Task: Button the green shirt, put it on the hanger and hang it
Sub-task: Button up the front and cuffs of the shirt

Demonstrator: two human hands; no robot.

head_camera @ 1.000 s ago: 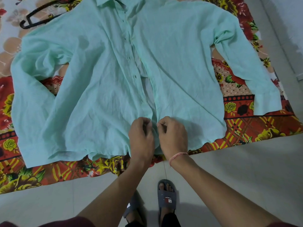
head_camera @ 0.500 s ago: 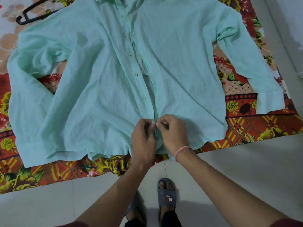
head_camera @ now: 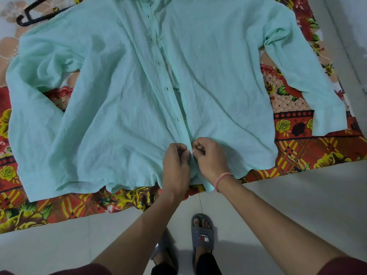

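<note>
A pale green shirt (head_camera: 123, 100) lies spread flat, front up, on a flowered bedsheet, sleeves out to both sides. Its placket runs down the middle with several dark buttonholes; the two front edges lie apart higher up and meet near the hem. My left hand (head_camera: 175, 165) pinches the left placket edge just above the hem. My right hand (head_camera: 210, 157) pinches the right edge right beside it, fingertips almost touching. The button between them is hidden. A black hanger (head_camera: 33, 15) lies at the far left, above the shirt's shoulder.
The red and yellow flowered sheet (head_camera: 309, 147) covers a low bed whose near edge meets a pale tiled floor (head_camera: 297, 205). My feet in grey slippers (head_camera: 201, 233) stand close to that edge. A wall runs along the right.
Both hands have drawn the two placket edges together near the hem and closed in on each other. The view has shifted slightly; the shirt lies as before.
</note>
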